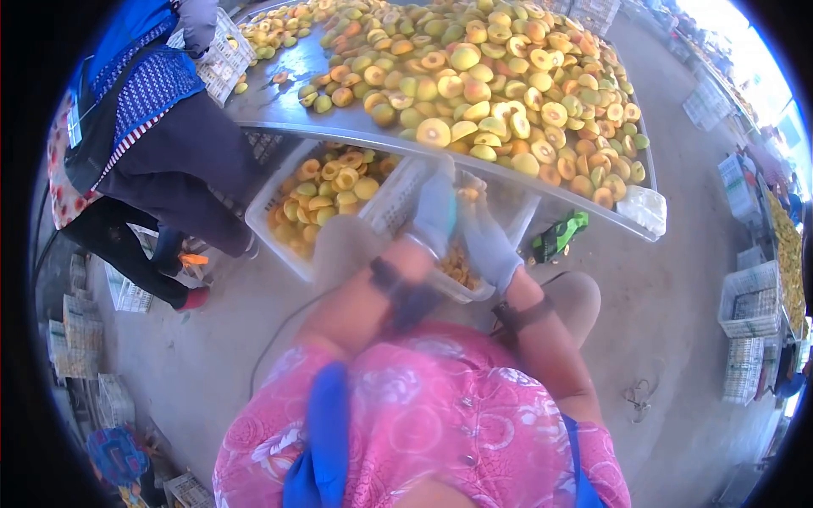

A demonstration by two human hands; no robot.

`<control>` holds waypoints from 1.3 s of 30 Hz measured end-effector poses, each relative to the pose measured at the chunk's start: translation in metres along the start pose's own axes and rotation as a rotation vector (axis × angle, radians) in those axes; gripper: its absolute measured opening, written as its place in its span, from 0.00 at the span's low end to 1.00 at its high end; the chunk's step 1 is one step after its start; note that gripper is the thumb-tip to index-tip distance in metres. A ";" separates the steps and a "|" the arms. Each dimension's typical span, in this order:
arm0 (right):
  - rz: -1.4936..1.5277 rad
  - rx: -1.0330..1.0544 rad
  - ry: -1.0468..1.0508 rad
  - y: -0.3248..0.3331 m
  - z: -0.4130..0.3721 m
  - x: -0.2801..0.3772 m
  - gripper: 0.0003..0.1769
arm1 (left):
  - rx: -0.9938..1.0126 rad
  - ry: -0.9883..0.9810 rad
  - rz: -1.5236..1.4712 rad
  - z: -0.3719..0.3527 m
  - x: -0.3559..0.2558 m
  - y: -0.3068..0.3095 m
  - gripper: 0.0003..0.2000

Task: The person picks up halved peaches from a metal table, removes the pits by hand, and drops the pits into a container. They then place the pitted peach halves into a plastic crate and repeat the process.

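Halved yellow-orange fruits [508,110] are heaped on a metal table [296,129]. Below its near edge, my left hand [435,207], in a pale glove, is blurred, and its fingers do not show clearly. Close beside it on the right, my gloved right hand [484,229] has its fingers bent around a piece of orange fruit [468,194]. Both hands are over a white crate [523,222] with small fruit pieces [458,269] at its bottom. To the left, another white crate [261,203] holds many fruit halves.
A person [161,110] stands at the left by the table, near a tilted white crate [222,63]. A green and black bag [561,235] lies on the floor right of the crates. More crates [750,300] are stacked at the far right.
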State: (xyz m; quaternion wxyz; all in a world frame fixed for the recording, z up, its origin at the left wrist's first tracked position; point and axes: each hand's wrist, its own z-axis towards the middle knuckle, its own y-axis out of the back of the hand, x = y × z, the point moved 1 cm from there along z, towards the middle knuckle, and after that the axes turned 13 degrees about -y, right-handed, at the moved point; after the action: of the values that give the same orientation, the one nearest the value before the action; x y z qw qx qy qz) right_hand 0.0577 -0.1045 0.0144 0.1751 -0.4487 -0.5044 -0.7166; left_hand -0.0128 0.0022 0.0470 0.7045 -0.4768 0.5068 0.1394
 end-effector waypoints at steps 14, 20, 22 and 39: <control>0.348 0.240 -0.157 -0.001 -0.013 -0.001 0.23 | 0.116 0.052 0.346 -0.007 -0.013 0.016 0.32; 0.616 0.455 -0.546 -0.001 -0.007 -0.006 0.23 | 0.185 -0.021 0.240 0.003 0.004 0.029 0.31; 0.592 0.461 -0.533 0.008 -0.008 0.004 0.23 | 0.229 -0.195 0.594 0.004 -0.005 0.019 0.29; 1.503 1.051 -0.719 0.017 -0.009 0.007 0.19 | 0.000 0.134 0.128 0.004 -0.019 0.003 0.26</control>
State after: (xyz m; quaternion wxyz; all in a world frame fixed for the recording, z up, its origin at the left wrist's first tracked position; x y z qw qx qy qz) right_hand 0.0621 -0.1184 0.0293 0.5984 -0.7090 -0.3655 0.0755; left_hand -0.0212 0.0123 0.0612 0.6588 -0.4516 0.5822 0.1519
